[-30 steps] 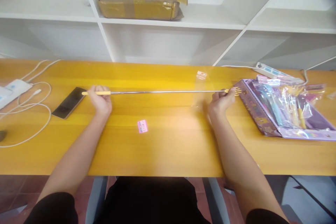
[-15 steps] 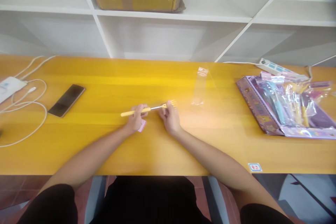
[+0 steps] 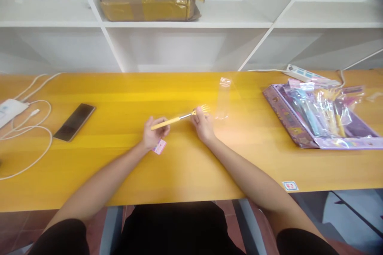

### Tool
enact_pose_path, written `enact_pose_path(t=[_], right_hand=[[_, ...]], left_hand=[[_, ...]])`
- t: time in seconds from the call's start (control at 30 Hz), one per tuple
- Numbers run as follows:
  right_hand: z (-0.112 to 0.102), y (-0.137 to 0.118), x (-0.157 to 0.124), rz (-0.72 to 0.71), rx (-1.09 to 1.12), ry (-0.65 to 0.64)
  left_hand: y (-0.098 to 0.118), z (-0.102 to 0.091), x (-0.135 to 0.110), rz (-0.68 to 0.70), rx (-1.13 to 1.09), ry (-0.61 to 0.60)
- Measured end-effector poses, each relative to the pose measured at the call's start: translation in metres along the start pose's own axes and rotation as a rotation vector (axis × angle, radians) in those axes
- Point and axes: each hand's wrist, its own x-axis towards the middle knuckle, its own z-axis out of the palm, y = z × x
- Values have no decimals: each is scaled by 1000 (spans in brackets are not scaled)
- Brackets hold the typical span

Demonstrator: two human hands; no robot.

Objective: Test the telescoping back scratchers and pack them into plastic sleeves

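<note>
Back scratcher (image 3: 176, 119) clamped nr claw (image 3: 206, 108) in R hand (image 3: 204, 126); handle (image 3: 164, 123) across L hand (image 3: 150, 136), grip unclear.

White shelving unit (image 3: 185, 25) behind, open square compartments, upright dividers, some shadowed corners. Long yellow-brown wooden table (image 3: 185, 175) in front, wood grain running lengthwise, soft pale glare right of middle. Reddish-brown tiled floor (image 3: 18, 227) below.

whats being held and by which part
A yellow-handled pronged rod: the right hand pinches the base of its prongs; its handle lies across the left hand.
</note>
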Motion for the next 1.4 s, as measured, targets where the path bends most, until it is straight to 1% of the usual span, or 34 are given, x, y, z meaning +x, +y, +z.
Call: enact_pose_path(t=[0.1,0.17,0.2,0.27,0.3,0.33,0.37,0.43,0.5,0.6,0.7,0.8,0.87,0.93,1.0,1.07,1.1,1.13,1.2,1.23,1.27,1.3,1.33,1.4], right_hand=[[-19,-1,14,-39,-95,-91],[-39,-5,27,-95,-150,-95],[-52,-7,35,-139,-184,-48],[-81,-13,52,-247,-321,154],[-97,-15,61,-299,-454,278],[-112,-17,68,-326,-626,366],[-126,-18,75,-319,-802,427],[-149,-16,83,-209,-1077,475],[-163,-13,87,-63,-1238,459],[-174,-12,89,73,-1381,378],[-177,-21,90,182,-1473,276],[-170,-31,88,224,-1503,214],[-155,-32,82,207,-1494,192],[-133,-29,73,155,-1422,104],[-107,-25,60,44,-1249,-63],[-80,-20,45,-88,-1005,-206],[-67,-19,36,-125,-865,-266],[-55,-17,26,-133,-719,-334],[-32,-15,6,-90,-465,-500],[-22,-13,-2,-61,-382,-570],[-14,-11,-10,-33,-332,-611],[-7,-10,-15,-9,-297,-616],[-3,-9,-18,8,-262,-578],[-4,-10,-14,18,-160,-428]], left_hand=[[-4,-1,0,-54,104,-72],[-7,-2,0,-62,165,-121],[-9,-2,0,-60,186,-138],[-12,-4,0,-44,223,-148],[-13,-4,0,-34,239,-147],[-14,-5,1,-26,253,-145],[-15,-5,1,-21,266,-143],[-15,-5,1,-25,285,-139],[-15,-5,0,-36,297,-138],[-15,-5,-1,-43,305,-149],[-16,-6,-1,-54,305,-158],[-20,-9,1,-61,266,-143],[-22,-10,2,-54,227,-139],[-23,-11,3,-39,216,-136],[-22,-10,2,-26,234,-142],[-19,-7,0,-26,268,-156],[-17,-6,-2,-30,292,-162],[-15,-4,-3,-33,325,-169],[-13,-2,-6,-28,417,-193],[-12,-2,-7,-21,473,-219],[-11,-2,-8,-9,524,-247],[-11,-2,-9,3,561,-274],[-11,-2,-9,16,578,-295],[-12,-4,-9,25,555,-318]])
